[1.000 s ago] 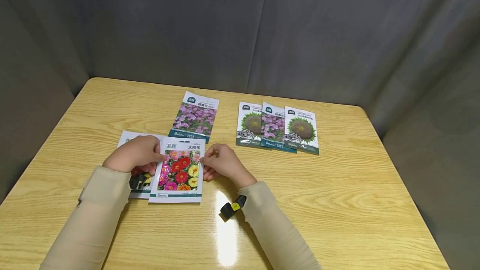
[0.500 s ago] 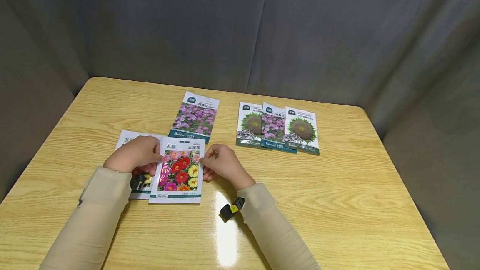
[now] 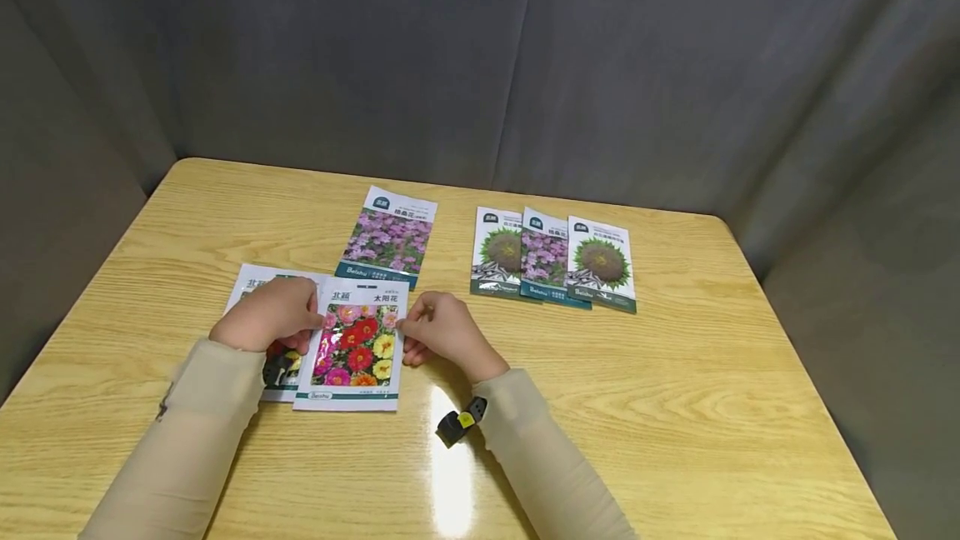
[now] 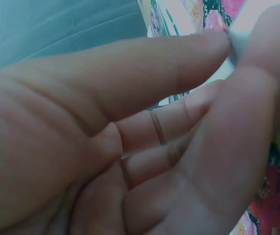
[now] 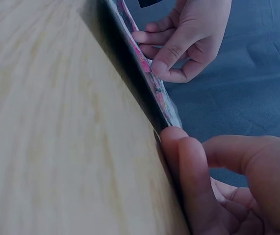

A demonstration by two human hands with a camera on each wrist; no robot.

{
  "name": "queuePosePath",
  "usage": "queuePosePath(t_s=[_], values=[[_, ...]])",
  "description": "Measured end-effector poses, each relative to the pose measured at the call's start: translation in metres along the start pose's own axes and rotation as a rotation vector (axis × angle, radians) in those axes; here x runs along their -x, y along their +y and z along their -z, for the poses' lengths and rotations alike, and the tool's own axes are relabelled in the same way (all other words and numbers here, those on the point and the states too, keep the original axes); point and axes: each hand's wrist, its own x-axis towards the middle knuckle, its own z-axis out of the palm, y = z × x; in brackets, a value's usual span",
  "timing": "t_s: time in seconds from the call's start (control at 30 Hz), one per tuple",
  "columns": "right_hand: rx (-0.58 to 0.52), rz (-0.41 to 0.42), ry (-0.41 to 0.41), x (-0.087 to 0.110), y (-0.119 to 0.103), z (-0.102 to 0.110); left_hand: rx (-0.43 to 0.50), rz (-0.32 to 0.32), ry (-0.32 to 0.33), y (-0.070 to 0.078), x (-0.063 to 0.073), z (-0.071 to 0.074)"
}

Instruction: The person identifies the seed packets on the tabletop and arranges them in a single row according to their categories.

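Both hands hold a seed packet with a photo of red, pink and yellow flowers, over the left part of the table. My left hand pinches its left edge between thumb and fingers; the left wrist view shows the thumb and finger meeting on the white edge. At the right edge, my right hand pinches it, with other fingers curled below. Partly under this packet and my left hand lies another seed packet with a similar white top. In the right wrist view the held packet appears almost edge-on.
A purple-flower packet lies just behind the held one. Farther right, a sunflower packet, a second purple-flower packet and another sunflower packet overlap in a row. Grey curtains surround the wooden table.
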Motion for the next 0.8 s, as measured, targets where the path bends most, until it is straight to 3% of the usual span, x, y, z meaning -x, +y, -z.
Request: queuePosePath(t_s=[0.2,0.67,0.8], values=[[-0.016,0.005,-0.004,-0.0017,0.0019,0.0003,-0.052,-0.017,0.017,0.0009,-0.0015,-0.0014],[-0.022,0.008,0.014,-0.0014,0.0038,-0.0018,-0.044,-0.073,0.027,0.0014,0.0011,-0.0025],[-0.025,-0.007,0.002,-0.0017,0.0017,-0.0016,-0.061,-0.068,-0.002,0.0005,0.0029,-0.0006]])
